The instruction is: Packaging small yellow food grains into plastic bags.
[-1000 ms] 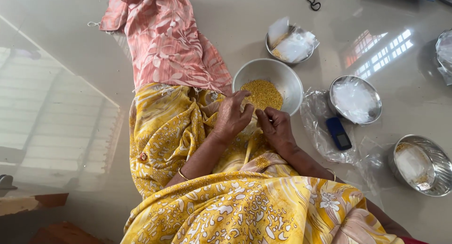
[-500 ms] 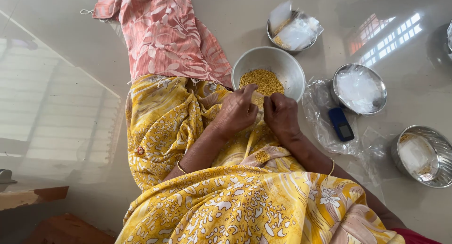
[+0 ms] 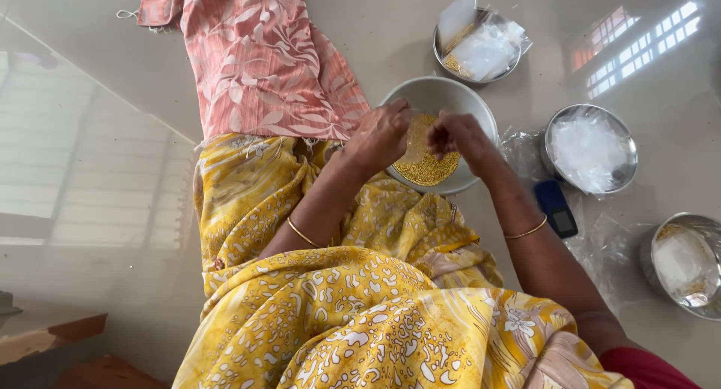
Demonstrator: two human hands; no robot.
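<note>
- The person sits on the pale glossy floor (image 3: pixel 113 134), legs draped in a yellow floral cloth (image 3: pixel 315 314), with a pink leaf-patterned cloth (image 3: pixel 263 58) stretched out ahead.
- A round white bowl holding a heap of small yellow grains (image 3: pixel 439 96) rests at the edge of the yellow cloth, right under both hands.
- The left hand (image 3: pixel 379 137) hovers over the near left rim of the bowl, knuckles up, fingers curled inward; the grip looks pressed together, though what it pinches, if anything, I cannot tell.
- The right hand (image 3: pixel 458 134) sits just beside it over the grains, fingertips bunched into a pinch; whatever lies between them is too small to make out.
- The two hands are near each other, almost touching, above the middle of the bowl.
- A thin gold bangle circles each wrist: one on the left (image 3: pixel 303 233), one on the right (image 3: pixel 526 229).
- Beyond the bowl stands a round steel dish stuffed with clear plastic packets (image 3: pixel 481 47).
- To the right of the bowl is a second steel dish filled with crumpled clear plastic (image 3: pixel 589 145).
- A small dark blue device with a screen (image 3: pixel 556 209) lies on loose clear plastic between that dish and the right forearm.
- A third steel dish holding a clear pouch (image 3: pixel 683 261) stands at the far right, well apart from the hands.
</note>
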